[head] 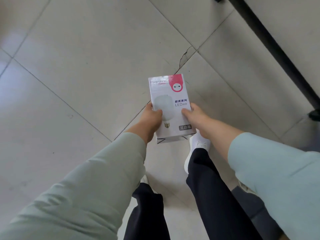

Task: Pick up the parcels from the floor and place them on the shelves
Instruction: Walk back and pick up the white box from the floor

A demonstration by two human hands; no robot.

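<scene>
Sleeved forearms reach down; left hand (152, 116) and right hand (194, 114) clasp the LED bulb box (170, 108) by its long edges, above the tiled floor (86, 75). Probably light, thin-walled, fragile: grip edges gently.

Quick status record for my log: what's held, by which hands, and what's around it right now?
held item: LED bulb box, printed face up
left hand: grip on the box's left edge, thumb on top
right hand: grip on the box's right edge
box position: off the tiled floor, above a white shoe
nearby: black frame bar upper right
shelf boards: not in view
</scene>
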